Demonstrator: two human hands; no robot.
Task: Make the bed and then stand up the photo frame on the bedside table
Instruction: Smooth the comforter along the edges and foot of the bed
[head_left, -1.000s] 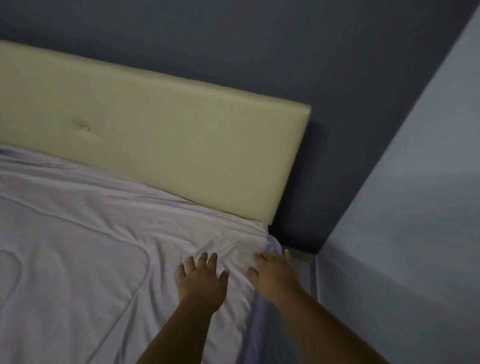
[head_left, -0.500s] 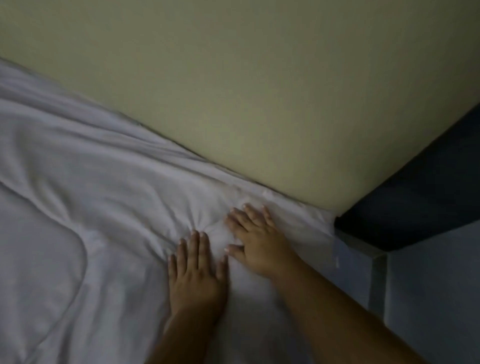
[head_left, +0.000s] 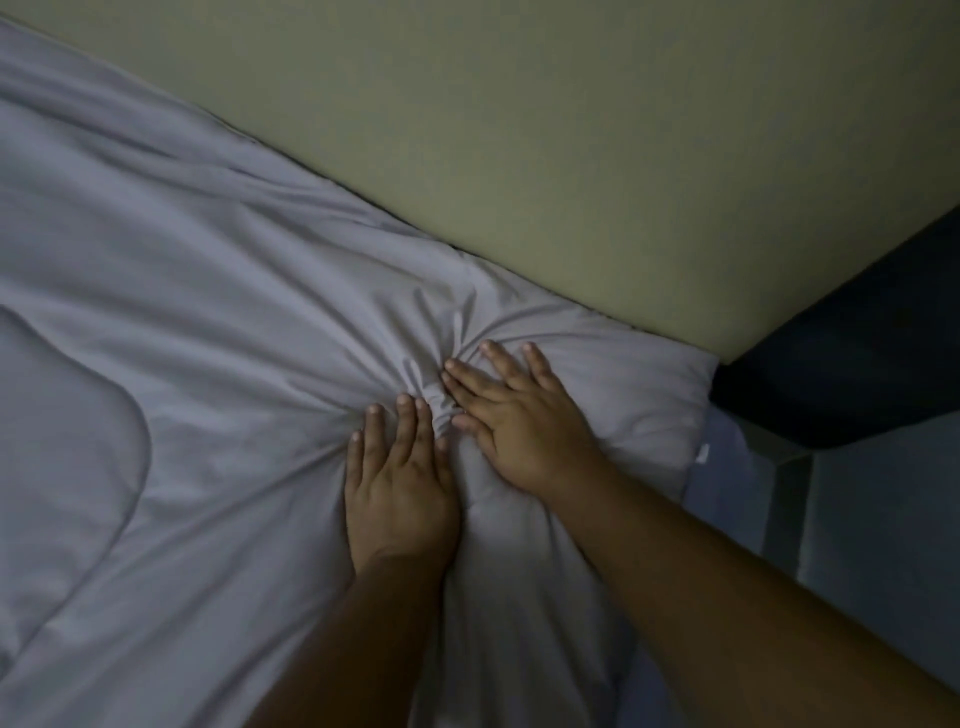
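Observation:
A pale grey duvet covers the bed up to the cream padded headboard. My left hand lies flat on the duvet near its top right corner, fingers spread and pointing at the headboard. My right hand lies flat just to its right, fingers angled left. The fabric is bunched into radiating wrinkles between the two sets of fingertips. Neither hand grips the cloth. The photo frame and the bedside table are out of view.
A dark blue wall shows to the right of the headboard. A lighter blue-grey wall runs close along the bed's right side. A strip of bluish sheet shows under the duvet's corner.
The view has closed in on the bed corner. Both hands have slid from the duvet's edge inward and leftward, pushing the fabric into a tighter bunch of wrinkles between them.

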